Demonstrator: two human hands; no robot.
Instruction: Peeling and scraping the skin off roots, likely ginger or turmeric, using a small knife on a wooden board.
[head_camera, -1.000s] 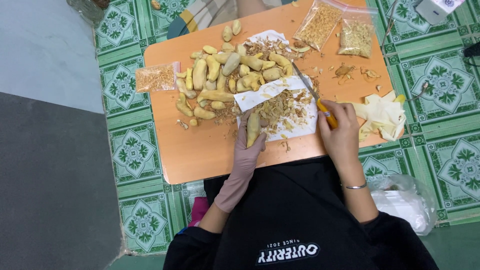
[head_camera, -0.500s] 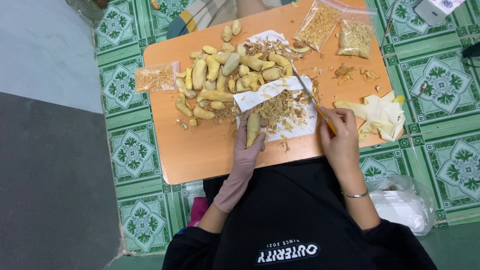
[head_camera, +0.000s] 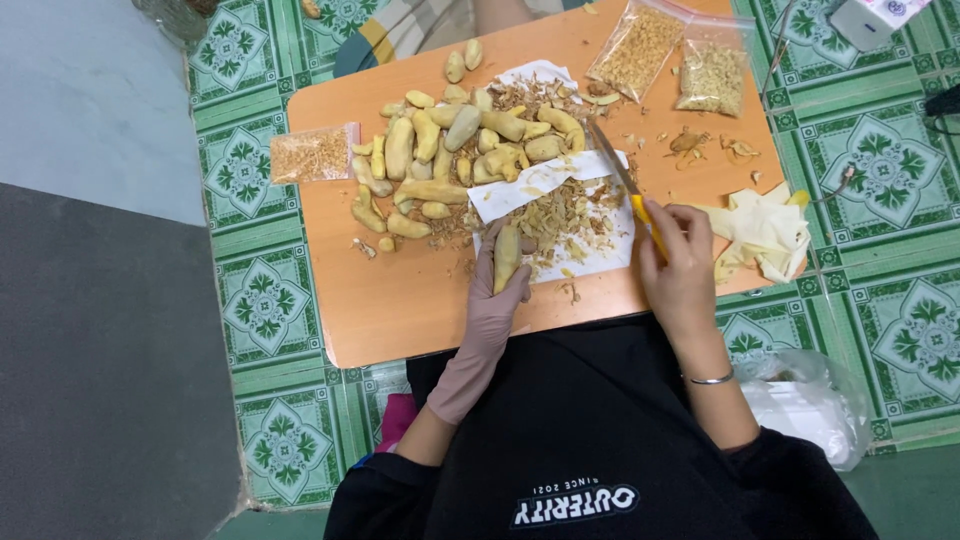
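Near the front edge of the orange table (head_camera: 400, 310), left hand (head_camera: 497, 300), gloved in pale pink, closed around one peeled yellowish root piece (head_camera: 506, 256), tip pointing away from the body, resting on white paper (head_camera: 600, 255). Right hand (head_camera: 680, 265), bare, just right of that paper, fingers wrapped shut on the yellow handle of a knife (head_camera: 625, 180); blade angled up and to the left, lying over the paper's far right corner. Silver bangle (head_camera: 708, 379) at the right wrist.

On the paper between both hands: brownish peelings (head_camera: 570, 215), heaped and scattered, a few spilling onto the bare wood toward the front edge. Beyond the paper, around the table's middle and toward its left edge: a pile of peeled root pieces (head_camera: 450, 150), several loose ones strung out nearer the left side, a second sheet of paper partly under the heap.

At the far right corner: two clear plastic bags (head_camera: 640, 45) of dried shavings, side by side. By the left edge: a smaller clear bag (head_camera: 312, 155) with similar contents. At the right edge, just beside the right hand: a crumpled cream-coloured glove (head_camera: 765, 230), partly hanging off the table. Small scraps (head_camera: 690, 142) on the wood between that and the bags.

Below the table: green patterned floor tiles (head_camera: 880, 170), a white plastic bag (head_camera: 810, 400) on the floor near the right elbow.
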